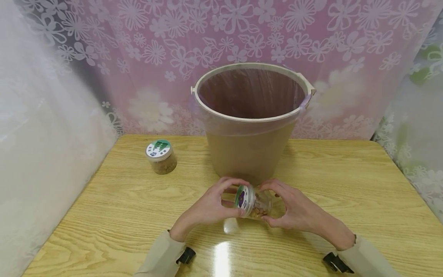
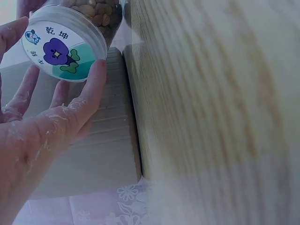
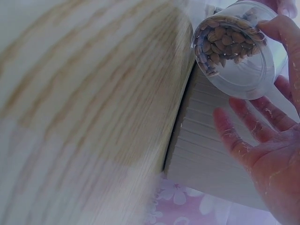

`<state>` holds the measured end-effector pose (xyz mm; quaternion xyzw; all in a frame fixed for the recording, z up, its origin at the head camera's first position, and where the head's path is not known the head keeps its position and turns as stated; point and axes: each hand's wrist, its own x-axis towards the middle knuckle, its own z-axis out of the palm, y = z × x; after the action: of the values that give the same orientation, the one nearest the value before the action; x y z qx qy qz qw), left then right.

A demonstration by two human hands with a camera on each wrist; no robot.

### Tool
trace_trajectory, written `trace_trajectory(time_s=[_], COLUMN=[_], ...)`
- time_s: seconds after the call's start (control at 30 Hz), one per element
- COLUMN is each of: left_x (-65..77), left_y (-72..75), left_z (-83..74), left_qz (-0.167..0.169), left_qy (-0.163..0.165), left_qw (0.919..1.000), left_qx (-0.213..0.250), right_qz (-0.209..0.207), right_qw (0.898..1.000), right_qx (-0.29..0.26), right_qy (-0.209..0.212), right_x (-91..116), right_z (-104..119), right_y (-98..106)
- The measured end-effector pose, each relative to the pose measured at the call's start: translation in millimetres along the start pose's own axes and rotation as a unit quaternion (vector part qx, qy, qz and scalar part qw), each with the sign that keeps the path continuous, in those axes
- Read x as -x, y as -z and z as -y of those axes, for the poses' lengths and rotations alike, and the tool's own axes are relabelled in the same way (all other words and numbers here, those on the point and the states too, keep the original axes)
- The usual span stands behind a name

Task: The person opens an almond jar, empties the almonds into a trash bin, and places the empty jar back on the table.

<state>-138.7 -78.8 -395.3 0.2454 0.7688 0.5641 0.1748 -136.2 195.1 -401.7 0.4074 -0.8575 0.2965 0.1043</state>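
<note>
A clear plastic jar [image 1: 262, 204] of brown nuts is tipped on its side between both hands, its lid facing left. My left hand [image 1: 215, 203] grips the lid [image 2: 63, 49], thumb and fingers spread around the rim; the lid carries a purple flower on white and green. At the other end my right hand [image 1: 298, 209] holds the jar's base, with the thumb on one side and fingertips at the other. Through the clear bottom in the right wrist view, the nuts [image 3: 227, 42] lie heaped against one side.
Just behind the hands stands a tall beige bucket [image 1: 247, 154] with a plastic liner over its rim. A second jar [image 1: 162, 161] with a green and white lid stands upright at the back left of the wooden table [image 1: 121, 227]. Floral curtains [image 1: 155, 57] hang behind.
</note>
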Motion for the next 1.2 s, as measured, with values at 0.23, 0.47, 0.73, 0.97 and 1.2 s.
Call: trace_trajectory(time_s=[0.23,0.47,0.73,0.97,1.2], left_x=[0.2,0.3,0.4,0.1,-0.4], left_y=[-0.1,0.0,0.5,0.5,-0.5], left_z=[0.9,0.1,-1.7,-2.6,-1.4], left_qz=[-0.007,-0.013,-0.011,-0.008,-0.011], left_qy=[0.018,0.030,0.039,0.034,0.021], left_qw=[0.9998,0.9987,0.9971,0.9966,0.9973], left_qx=[0.002,-0.038,-0.064,-0.074,-0.070], right_qz=[-0.001,-0.001,0.000,-0.003,-0.004], right_qw=[1.000,1.000,1.000,1.000,1.000], right_qx=[0.000,-0.001,-0.010,-0.009,-0.011], right_qy=[0.002,0.002,0.000,0.006,0.003], right_x=[-0.1,-0.1,0.3,0.2,-0.1], right_z=[-0.3,-0.4,-1.3,-1.8,-1.8], right_y=[0.0,0.2,-0.1,0.8,0.9])
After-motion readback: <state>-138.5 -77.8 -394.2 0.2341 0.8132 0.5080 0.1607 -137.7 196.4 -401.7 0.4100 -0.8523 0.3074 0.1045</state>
